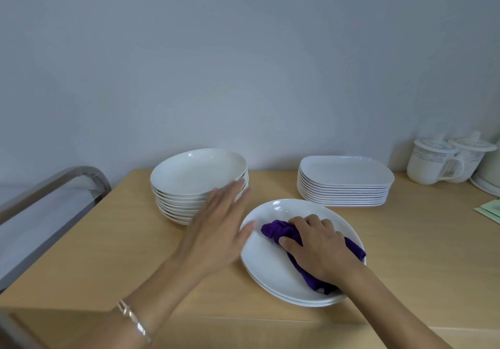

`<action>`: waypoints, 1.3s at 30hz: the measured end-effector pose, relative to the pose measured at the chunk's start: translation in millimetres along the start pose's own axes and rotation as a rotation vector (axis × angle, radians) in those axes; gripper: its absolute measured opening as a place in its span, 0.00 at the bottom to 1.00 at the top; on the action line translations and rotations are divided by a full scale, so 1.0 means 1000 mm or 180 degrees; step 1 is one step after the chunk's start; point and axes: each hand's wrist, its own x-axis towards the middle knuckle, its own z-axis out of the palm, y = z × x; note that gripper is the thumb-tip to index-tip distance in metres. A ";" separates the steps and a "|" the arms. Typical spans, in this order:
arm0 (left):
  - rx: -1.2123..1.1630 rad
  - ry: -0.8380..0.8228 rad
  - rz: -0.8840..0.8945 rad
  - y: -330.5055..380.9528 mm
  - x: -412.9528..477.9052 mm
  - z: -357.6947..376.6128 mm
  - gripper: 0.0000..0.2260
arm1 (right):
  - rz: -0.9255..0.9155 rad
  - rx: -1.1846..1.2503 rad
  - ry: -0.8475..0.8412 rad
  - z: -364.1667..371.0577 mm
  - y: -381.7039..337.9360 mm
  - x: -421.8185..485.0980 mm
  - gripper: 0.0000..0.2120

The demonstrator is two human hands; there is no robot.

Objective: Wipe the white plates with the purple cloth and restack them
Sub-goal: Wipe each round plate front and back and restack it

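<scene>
Soft, rather dim light with a cool cast — the wall (243, 64) goes blue-grey and darkens toward the upper corners. Small glints on the top of the round plate stack (198, 171) and on the near plate (270, 262) suggest a source overhead, perhaps. Shadows on the wooden table (108, 240) are faint. The purple cloth (281, 229) reads dark, folds barely showing. The left hand (219, 227) is smeared at its fingertips; the mugs (433, 162) at the right edge look soft. The table's edges bow — wide-angle distortion.
</scene>
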 end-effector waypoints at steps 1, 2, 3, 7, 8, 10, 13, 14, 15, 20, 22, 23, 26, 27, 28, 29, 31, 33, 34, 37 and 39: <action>-0.0325 -0.0087 0.0027 0.014 -0.008 0.002 0.28 | -0.0012 0.0006 -0.0039 0.000 0.000 0.000 0.23; -0.0643 -0.0359 -0.0095 0.025 -0.014 0.003 0.32 | -0.0022 0.0015 -0.0083 -0.001 0.001 0.000 0.23; -0.0866 -0.0804 -0.0346 0.031 -0.021 0.006 0.39 | -0.0036 0.0022 -0.0138 -0.002 0.001 0.000 0.23; -0.1483 -0.1664 -0.1126 0.030 -0.027 0.010 0.52 | -0.0233 0.0090 -0.0425 -0.011 0.002 -0.011 0.24; -0.1574 -0.1617 -0.1122 0.029 -0.027 0.012 0.53 | -0.0347 0.0175 -0.0533 -0.012 0.001 -0.016 0.24; -0.1772 -0.1504 -0.1122 0.029 -0.027 0.015 0.55 | -0.0673 0.0356 -0.0746 -0.013 -0.004 -0.029 0.21; -0.2209 -0.1319 -0.1267 0.027 -0.030 0.024 0.60 | -0.1022 0.0337 -0.0908 -0.011 -0.014 -0.033 0.21; -0.2329 -0.1291 -0.1276 0.026 -0.031 0.027 0.59 | -0.1047 0.0343 -0.0914 -0.010 -0.017 -0.029 0.21; -0.2453 -0.1280 -0.1272 0.025 -0.032 0.028 0.57 | -0.1049 0.0348 -0.0892 -0.008 -0.020 -0.022 0.21; -0.2675 -0.1264 -0.1261 0.026 -0.031 0.027 0.57 | -0.0949 -0.0072 -0.0395 0.010 -0.032 0.024 0.26; -0.2450 -0.1313 -0.1250 0.026 -0.030 0.025 0.57 | -0.0850 -0.0387 -0.0197 0.012 -0.027 0.041 0.27; -0.2306 -0.1346 -0.1257 0.026 -0.029 0.023 0.58 | -0.0772 -0.0526 -0.0074 0.010 -0.021 0.047 0.28; -0.1582 -0.1537 -0.1211 0.030 -0.025 0.015 0.56 | -0.0553 -0.0972 0.0237 0.002 0.006 0.056 0.28; -0.1296 -0.1613 -0.1185 0.031 -0.024 0.012 0.54 | -0.0493 -0.1108 0.0266 -0.001 0.015 0.053 0.28; -0.1109 -0.1649 -0.1149 0.032 -0.022 0.010 0.53 | -0.0429 -0.1214 0.0267 -0.004 0.022 0.046 0.28; -0.0995 -0.1699 -0.1141 0.033 -0.022 0.009 0.53 | -0.0357 -0.1300 0.0244 -0.007 0.028 0.037 0.28; -0.0894 -0.1815 -0.1156 0.033 -0.021 0.009 0.52 | -0.0276 -0.1373 0.0075 -0.011 0.035 0.014 0.28; -0.0927 -0.1840 -0.1174 0.033 -0.021 0.009 0.52 | -0.0433 -0.1220 -0.0320 -0.017 0.035 -0.010 0.28; -0.0992 -0.1804 -0.1170 0.034 -0.022 0.010 0.52 | -0.0560 -0.1029 -0.0607 -0.021 0.031 -0.021 0.28; -0.1386 -0.1688 -0.1209 0.034 -0.024 0.010 0.53 | -0.0887 -0.0248 -0.1296 -0.030 0.013 -0.036 0.27; -0.1753 -0.1593 -0.1227 0.033 -0.026 0.012 0.54 | -0.1050 0.0054 -0.1293 -0.023 0.001 -0.031 0.27</action>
